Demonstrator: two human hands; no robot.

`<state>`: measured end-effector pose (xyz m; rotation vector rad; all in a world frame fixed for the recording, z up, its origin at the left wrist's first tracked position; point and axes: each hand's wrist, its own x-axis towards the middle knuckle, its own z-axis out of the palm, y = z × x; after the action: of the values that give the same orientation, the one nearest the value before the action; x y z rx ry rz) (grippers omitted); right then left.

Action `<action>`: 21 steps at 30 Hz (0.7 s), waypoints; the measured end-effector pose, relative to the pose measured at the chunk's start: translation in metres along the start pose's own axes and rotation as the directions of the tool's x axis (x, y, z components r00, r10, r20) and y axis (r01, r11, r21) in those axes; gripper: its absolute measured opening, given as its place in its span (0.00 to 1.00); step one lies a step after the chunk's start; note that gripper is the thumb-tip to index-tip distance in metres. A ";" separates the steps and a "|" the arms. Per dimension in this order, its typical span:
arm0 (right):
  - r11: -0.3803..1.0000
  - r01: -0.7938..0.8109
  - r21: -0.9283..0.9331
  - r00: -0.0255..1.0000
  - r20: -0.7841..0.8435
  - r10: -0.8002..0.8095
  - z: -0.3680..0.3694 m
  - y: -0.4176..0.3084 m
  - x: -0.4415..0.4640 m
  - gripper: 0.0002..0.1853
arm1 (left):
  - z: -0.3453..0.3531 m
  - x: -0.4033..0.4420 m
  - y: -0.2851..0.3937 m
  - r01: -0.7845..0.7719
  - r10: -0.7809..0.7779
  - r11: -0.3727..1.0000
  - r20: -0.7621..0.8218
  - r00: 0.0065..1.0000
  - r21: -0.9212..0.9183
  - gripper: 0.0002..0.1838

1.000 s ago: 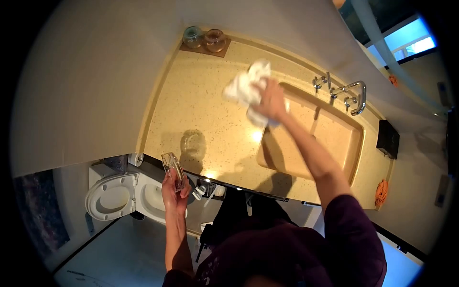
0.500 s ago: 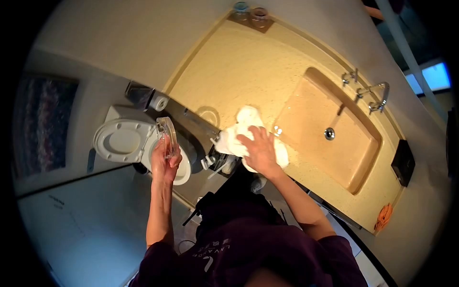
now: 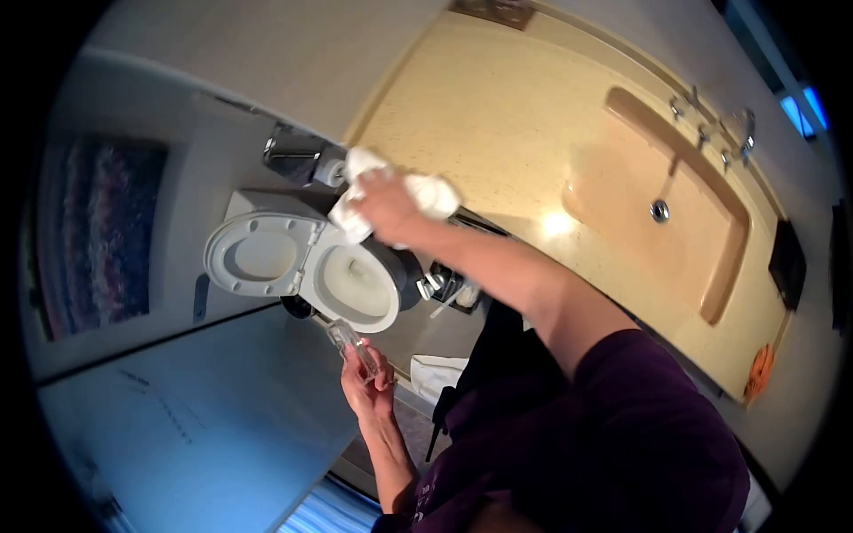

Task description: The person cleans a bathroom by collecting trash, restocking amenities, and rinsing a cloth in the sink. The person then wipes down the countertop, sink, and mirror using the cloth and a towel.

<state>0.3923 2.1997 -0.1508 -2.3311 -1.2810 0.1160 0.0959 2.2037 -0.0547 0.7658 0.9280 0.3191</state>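
Note:
My right hand (image 3: 384,206) is closed on a white cloth (image 3: 430,195) at the left front corner of the beige counter (image 3: 498,115). Part of the cloth hangs past the counter's edge, near the toilet paper roll. Lower down, my left hand (image 3: 366,377) grips a clear glass dish (image 3: 349,342), held tilted in the air in front of the toilet. The fingers wrap round the dish's lower part.
Left of the counter is a toilet (image 3: 355,284) with its seat raised. A sink (image 3: 666,231) with a wall tap (image 3: 746,133) is at the right. An orange bundle (image 3: 759,373) and a black box (image 3: 786,265) are at the counter's right end.
The cloth and my right hand have moved from beside the sink to the counter's left corner. My left hand with the dish is lower in view, and the view has shifted left.

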 end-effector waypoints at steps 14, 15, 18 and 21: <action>0.717 -0.641 -0.273 0.740 0.026 0.672 -0.039 0.027 -0.437 0.37 | 0.086 0.010 -0.036 0.251 -0.310 0.944 0.307 0.900 0.216 0.18; 0.660 -0.663 -0.353 0.717 -0.045 0.696 -0.037 0.026 -0.475 0.35 | 0.096 0.008 -0.040 0.259 -0.335 0.932 0.331 0.882 0.254 0.17; 0.448 -0.866 -0.222 0.433 0.118 0.894 -0.108 0.003 -0.528 0.40 | 0.109 0.007 -0.048 0.272 -0.389 0.913 0.448 0.805 0.305 0.16; 0.499 -0.865 -0.042 0.499 0.012 0.866 -0.138 -0.021 -0.541 0.36 | 0.117 0.003 -0.058 0.281 -0.441 0.889 0.510 0.739 0.362 0.17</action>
<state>0.1138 1.7178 -0.1011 -2.7737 0.0467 0.4611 0.1890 2.1112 -0.0551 0.8350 0.5114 -0.3923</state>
